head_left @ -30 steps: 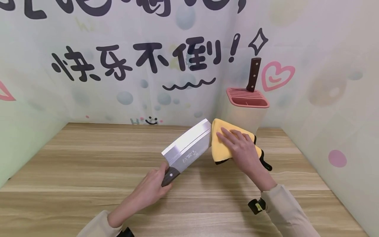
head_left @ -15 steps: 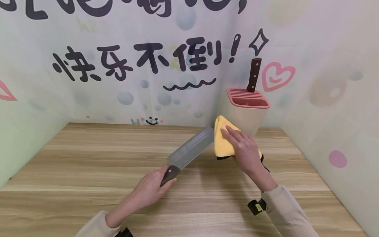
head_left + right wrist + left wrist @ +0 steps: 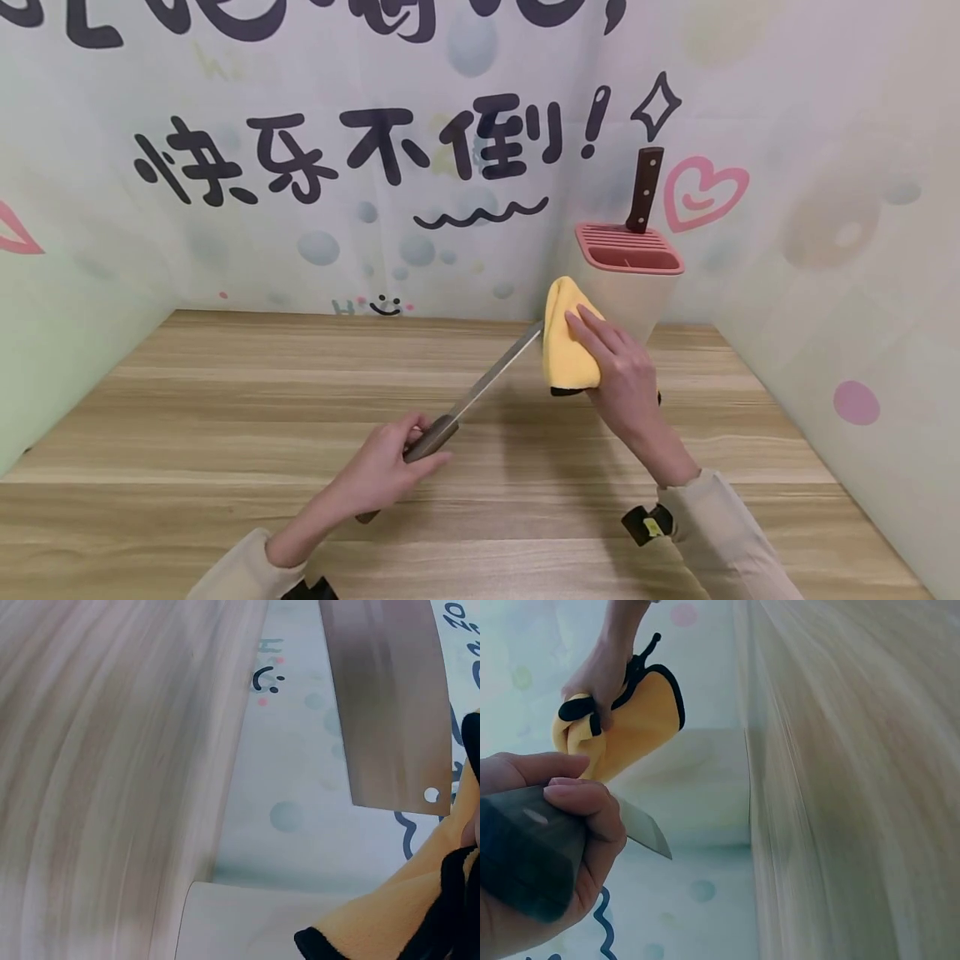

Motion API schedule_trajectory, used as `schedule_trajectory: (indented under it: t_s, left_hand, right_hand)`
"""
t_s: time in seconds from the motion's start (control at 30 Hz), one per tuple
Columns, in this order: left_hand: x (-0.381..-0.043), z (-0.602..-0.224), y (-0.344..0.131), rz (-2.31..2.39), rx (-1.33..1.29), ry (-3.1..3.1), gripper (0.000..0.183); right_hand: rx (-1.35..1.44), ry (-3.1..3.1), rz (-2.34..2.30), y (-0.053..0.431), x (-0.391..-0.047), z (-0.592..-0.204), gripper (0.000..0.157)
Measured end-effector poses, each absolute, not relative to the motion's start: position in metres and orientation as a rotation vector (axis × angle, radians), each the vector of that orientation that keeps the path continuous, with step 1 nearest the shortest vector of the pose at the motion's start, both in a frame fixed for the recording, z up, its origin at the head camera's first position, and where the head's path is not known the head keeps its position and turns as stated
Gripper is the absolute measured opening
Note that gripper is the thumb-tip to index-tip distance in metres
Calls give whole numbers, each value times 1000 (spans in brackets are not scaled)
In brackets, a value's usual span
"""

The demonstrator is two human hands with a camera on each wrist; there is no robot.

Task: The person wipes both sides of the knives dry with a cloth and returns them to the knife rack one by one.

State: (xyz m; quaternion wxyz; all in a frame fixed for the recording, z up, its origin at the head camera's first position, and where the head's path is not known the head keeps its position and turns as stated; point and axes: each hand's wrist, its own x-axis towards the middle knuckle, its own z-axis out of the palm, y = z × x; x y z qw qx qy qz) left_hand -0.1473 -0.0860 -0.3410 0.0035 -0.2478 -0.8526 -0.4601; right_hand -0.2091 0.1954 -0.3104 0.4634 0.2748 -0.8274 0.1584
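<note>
My left hand (image 3: 378, 467) grips the dark handle (image 3: 435, 437) of a cleaver, whose blade (image 3: 397, 712) points away to the right. From the head view that blade shows almost edge-on, as a thin grey strip. A yellow cloth with black trim (image 3: 562, 354) is held in my right hand (image 3: 622, 367), bunched between fingers and thumb. The cloth sits right at the blade's far end, by the corner with a small round hole in the right wrist view. In the left wrist view the cleaver's handle hides much of its blade (image 3: 649, 831).
Behind the cloth stands a pale knife block with a pink slotted top (image 3: 667, 261), one dark-handled knife (image 3: 643, 190) upright in it. The wood-grain table (image 3: 262, 400) meets a printed wall sheet at the back, with more sheeting at both sides.
My left hand has turned the cleaver from its broad side to nearly edge-on. My right hand and the yellow cloth have shifted slightly upward in view, and the cloth has folded narrower.
</note>
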Motion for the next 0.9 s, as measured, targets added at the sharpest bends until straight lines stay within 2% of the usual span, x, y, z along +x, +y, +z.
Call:
schedule_trajectory:
  t_s: [0.3, 0.57, 0.9]
  left_hand:
    - [-150, -338, -83, -1775, -853, -2631, 21]
    - [-152, -336, -79, -2077, -883, -2528, 26]
    - [-153, -334, -78, -2326, -872, -2494, 29]
  right_hand:
    - [783, -1965, 316, 184, -205, -308, 59]
    - [900, -1842, 81, 167, -198, -308, 30]
    - [1089, -1797, -234, 154, -188, -305, 36]
